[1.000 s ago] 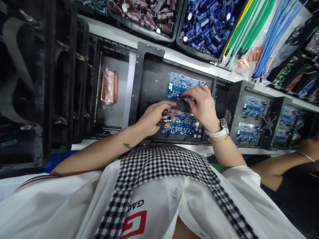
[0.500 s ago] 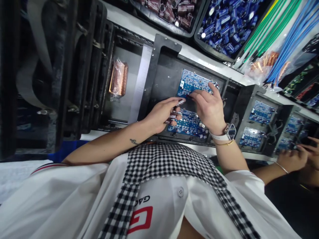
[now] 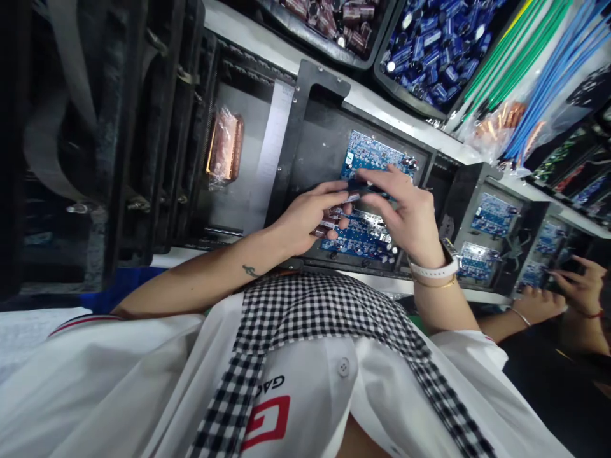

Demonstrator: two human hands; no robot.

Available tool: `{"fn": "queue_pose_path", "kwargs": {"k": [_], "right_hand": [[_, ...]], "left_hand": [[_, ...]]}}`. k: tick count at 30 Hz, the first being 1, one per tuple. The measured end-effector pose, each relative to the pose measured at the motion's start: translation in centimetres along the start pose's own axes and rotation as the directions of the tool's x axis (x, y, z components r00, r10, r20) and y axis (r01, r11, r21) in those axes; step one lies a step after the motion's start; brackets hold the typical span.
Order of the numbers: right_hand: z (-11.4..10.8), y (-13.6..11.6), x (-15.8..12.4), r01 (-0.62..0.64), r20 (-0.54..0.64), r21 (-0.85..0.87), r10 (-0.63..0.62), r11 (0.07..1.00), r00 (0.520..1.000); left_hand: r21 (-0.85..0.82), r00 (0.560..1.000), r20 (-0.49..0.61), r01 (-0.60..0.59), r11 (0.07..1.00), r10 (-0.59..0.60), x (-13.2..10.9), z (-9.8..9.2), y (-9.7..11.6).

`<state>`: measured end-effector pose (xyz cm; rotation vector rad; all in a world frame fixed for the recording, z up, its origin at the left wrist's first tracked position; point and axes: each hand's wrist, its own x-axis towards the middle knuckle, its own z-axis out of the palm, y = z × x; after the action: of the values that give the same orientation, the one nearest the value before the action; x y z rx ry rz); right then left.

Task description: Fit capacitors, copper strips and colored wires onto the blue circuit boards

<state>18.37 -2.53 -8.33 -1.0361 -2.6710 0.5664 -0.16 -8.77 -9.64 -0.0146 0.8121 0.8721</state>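
My left hand (image 3: 301, 219) is closed around several brown cylindrical capacitors (image 3: 329, 222). One of them, a single capacitor (image 3: 352, 198), sticks out past the thumb and index finger. Just right of it is my right hand (image 3: 411, 213), its thumb and index finger apart with nothing visible between them. Both hands are over a black tray (image 3: 317, 143) that holds two blue circuit boards. The upper circuit board (image 3: 375, 147) is partly covered by my right fingers. Of the lower circuit board (image 3: 358, 245), the left part is hidden by my left hand.
Bins of brown capacitors (image 3: 353, 25) and blue capacitors (image 3: 432, 51) stand behind the tray. Green wires (image 3: 518, 44) and blue wires (image 3: 558, 89) lie back right. Further trays with boards (image 3: 494, 213) line the right, beside another person's hands (image 3: 539, 304). Black racks (image 3: 143, 127) stand left.
My right hand has lifted off the upper board and moved slightly right and down, its thumb and index finger spreading. My left hand stays nearly in place with the capacitors.
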Motion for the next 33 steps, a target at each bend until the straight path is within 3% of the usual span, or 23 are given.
{"fn": "queue_pose_path", "kwargs": {"k": [2, 6, 9, 18, 24, 28, 31, 33], "right_hand": [[0.2, -0.6, 0.6, -0.014, 0.027, 0.000, 0.014, 1.000, 1.000], [1.7, 0.3, 1.8, -0.094, -0.032, -0.182, 0.089, 0.979, 0.995], [2.5, 1.2, 2.4, -0.089, 0.004, -0.205, 0.092, 0.975, 0.996], [1.9, 0.8, 3.2, -0.039, 0.079, -0.249, 0.061, 0.968, 0.995], [1.8, 0.6, 3.4, -0.025, 0.117, -0.271, 0.059, 0.962, 0.991], [2.1, 0.8, 3.3, 0.042, 0.116, -0.309, -0.006, 0.950, 0.993], [2.4, 0.7, 3.3, 0.122, 0.143, -0.360, -0.074, 0.925, 0.987], [2.2, 0.2, 3.0, 0.108, 0.103, -0.335, -0.078, 0.936, 0.992]], "left_hand": [[-0.048, 1.000, 0.010, 0.029, 0.998, -0.029, 0.0, 0.0, 0.1], [-0.187, 0.986, -0.109, 0.107, 0.976, -0.129, 0.1, -0.1, 0.1], [-0.227, 0.988, -0.116, 0.070, 0.971, -0.099, 0.0, -0.2, -0.2], [-0.152, 0.999, -0.020, 0.030, 0.988, -0.033, -0.5, -1.1, -0.4], [-0.176, 0.996, -0.081, 0.028, 0.984, -0.042, -1.0, -1.1, -0.5], [-0.157, 0.991, -0.122, 0.032, 0.987, -0.051, -1.2, -1.1, -1.0], [-0.148, 0.992, -0.114, 0.037, 0.988, -0.054, -1.1, -1.2, -1.3], [-0.148, 0.995, -0.094, 0.029, 0.989, -0.043, -0.9, -1.4, -1.4]]}}
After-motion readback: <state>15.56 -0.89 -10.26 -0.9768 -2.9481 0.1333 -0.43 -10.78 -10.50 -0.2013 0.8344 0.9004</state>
